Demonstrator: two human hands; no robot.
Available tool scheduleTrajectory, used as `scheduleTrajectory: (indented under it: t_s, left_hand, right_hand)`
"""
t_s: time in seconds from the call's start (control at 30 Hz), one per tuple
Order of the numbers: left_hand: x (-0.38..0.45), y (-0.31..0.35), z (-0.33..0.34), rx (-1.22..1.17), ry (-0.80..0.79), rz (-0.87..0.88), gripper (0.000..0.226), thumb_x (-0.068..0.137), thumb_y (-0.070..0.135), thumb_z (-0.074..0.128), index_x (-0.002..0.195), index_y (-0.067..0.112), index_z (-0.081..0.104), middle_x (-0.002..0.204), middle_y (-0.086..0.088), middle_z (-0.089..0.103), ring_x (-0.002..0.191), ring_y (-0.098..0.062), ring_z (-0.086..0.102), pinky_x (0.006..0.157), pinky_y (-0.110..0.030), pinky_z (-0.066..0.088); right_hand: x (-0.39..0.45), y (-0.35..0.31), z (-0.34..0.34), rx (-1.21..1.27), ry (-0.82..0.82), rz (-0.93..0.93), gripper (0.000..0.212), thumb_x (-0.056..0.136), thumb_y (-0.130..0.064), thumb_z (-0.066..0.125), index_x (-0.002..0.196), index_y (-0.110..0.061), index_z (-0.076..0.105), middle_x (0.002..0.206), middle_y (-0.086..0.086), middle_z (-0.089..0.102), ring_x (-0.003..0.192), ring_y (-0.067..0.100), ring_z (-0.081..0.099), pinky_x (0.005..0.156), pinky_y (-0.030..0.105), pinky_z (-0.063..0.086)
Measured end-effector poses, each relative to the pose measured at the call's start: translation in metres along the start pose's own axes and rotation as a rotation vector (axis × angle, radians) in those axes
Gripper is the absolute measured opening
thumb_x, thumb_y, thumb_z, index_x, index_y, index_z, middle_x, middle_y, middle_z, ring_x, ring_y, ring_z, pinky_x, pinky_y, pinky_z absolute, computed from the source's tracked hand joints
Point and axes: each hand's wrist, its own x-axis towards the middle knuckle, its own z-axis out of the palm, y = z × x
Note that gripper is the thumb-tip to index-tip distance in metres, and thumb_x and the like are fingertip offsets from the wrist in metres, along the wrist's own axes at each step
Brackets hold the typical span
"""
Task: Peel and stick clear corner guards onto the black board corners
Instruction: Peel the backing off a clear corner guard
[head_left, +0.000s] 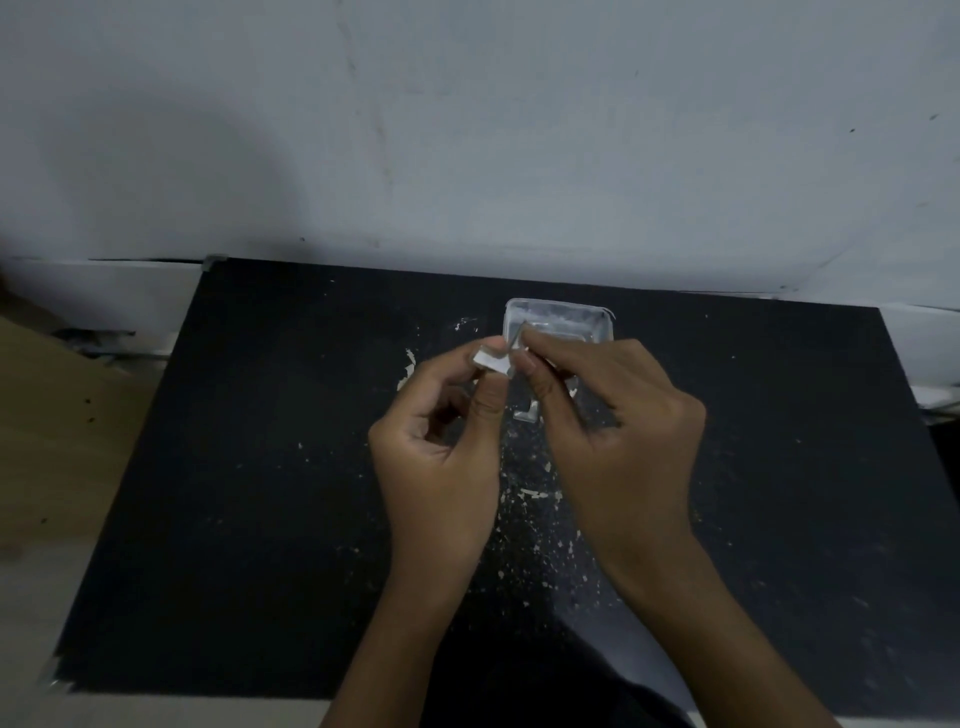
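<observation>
Two hands are held together over the middle of the black board (234, 467), which is laid flat with its far edge against a pale wall (467, 130). Wide bare stretches of board are left open on either side of the hands, out to the left and right edges. Small guards are seen already fitted at the far-left corner (214, 260) and the near-left corner (57, 675). A clear corner guard (493, 361) is pinched between the thumb and curled fingers of the left hand (441, 457), raised above the board. A thin strip at the guard's right end is pinched by the fingertips of the right hand (613, 431), whose other fingers are curled. The guard appears whitish and angular. A shallow clear plastic tray (558, 319) is set just beyond the hands. Pale paper scraps (535, 493) are scattered across the board beneath them.
</observation>
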Motion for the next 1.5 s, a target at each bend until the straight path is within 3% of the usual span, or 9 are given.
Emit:
scheduleTrajectory:
  t_s: [0.17,0.33,0.5,0.63,0.77,0.97,1.1,1.5]
  left_hand:
    - [-0.001,0.0,0.001,-0.043,0.021,-0.075,0.022,0.094,0.012,0.067,0.107,0.029,0.072,0.1,0.013,0.077,0.094,-0.007,0.073,0.078,-0.015,0.054]
    - [-0.001,-0.002,0.001,-0.091,0.009,-0.155,0.023,0.095,0.014,0.066,0.109,0.031,0.071,0.107,0.011,0.077,0.105,-0.006,0.072,0.085,-0.018,0.054]
    - [0.004,-0.001,-0.009,-0.041,-0.06,-0.196,0.037,0.094,0.02,0.064,0.129,0.033,0.058,0.106,0.008,0.077,0.094,-0.003,0.071,0.077,-0.016,0.055]
    - [0.017,-0.005,-0.026,0.326,-0.085,0.144,0.024,0.094,0.035,0.067,0.117,0.03,0.065,0.125,0.012,0.062,0.116,-0.014,0.06,0.091,-0.035,0.055]
    - [0.029,-0.005,-0.03,0.583,-0.111,0.449,0.016,0.089,0.031,0.076,0.101,0.021,0.076,0.124,-0.004,0.06,0.113,-0.023,0.054,0.091,-0.029,0.047]
    - [0.036,-0.004,-0.03,0.652,-0.189,0.506,0.015,0.09,0.03,0.076,0.1,0.019,0.079,0.125,-0.005,0.059,0.117,-0.023,0.051,0.091,-0.033,0.048]
    - [0.037,-0.002,-0.029,0.672,-0.196,0.543,0.012,0.09,0.027,0.077,0.099,0.019,0.079,0.124,-0.007,0.06,0.115,-0.025,0.052,0.088,-0.033,0.048]
    - [0.046,0.005,-0.028,0.815,-0.255,0.686,0.012,0.094,0.024,0.073,0.096,0.014,0.079,0.113,-0.011,0.062,0.108,-0.027,0.051,0.093,-0.02,0.037]
  right_hand:
    - [0.004,-0.002,0.001,0.012,-0.12,0.063,0.015,0.089,-0.016,0.073,0.104,-0.015,0.07,0.097,-0.005,0.069,0.09,0.011,0.063,0.079,0.017,0.049]
    - [0.005,-0.009,0.004,0.516,-0.171,0.47,0.022,0.087,-0.007,0.072,0.107,-0.015,0.067,0.096,-0.007,0.073,0.095,0.008,0.07,0.083,0.019,0.054]
    - [0.006,0.0,0.004,0.576,-0.148,0.549,0.021,0.082,-0.005,0.074,0.102,-0.01,0.073,0.091,-0.003,0.076,0.086,0.005,0.072,0.077,0.014,0.053]
    - [0.005,0.003,0.001,0.571,-0.146,0.529,0.024,0.079,-0.003,0.075,0.101,-0.011,0.073,0.091,-0.004,0.075,0.084,0.004,0.071,0.076,0.013,0.054]
    - [0.003,0.002,0.001,0.602,-0.167,0.512,0.026,0.079,-0.001,0.074,0.104,-0.01,0.073,0.093,0.0,0.075,0.087,0.009,0.072,0.078,0.016,0.055]
    - [0.004,0.001,0.0,0.675,-0.175,0.538,0.025,0.079,-0.002,0.072,0.102,-0.01,0.071,0.091,0.002,0.076,0.086,0.012,0.074,0.077,0.018,0.056]
    - [0.004,0.001,0.0,0.702,-0.174,0.543,0.023,0.078,0.001,0.071,0.099,-0.009,0.07,0.086,-0.007,0.076,0.083,0.008,0.074,0.076,0.015,0.055]
    - [0.005,0.001,-0.001,0.624,-0.155,0.54,0.021,0.079,0.001,0.074,0.097,-0.01,0.072,0.088,-0.001,0.076,0.083,0.009,0.074,0.076,0.018,0.056]
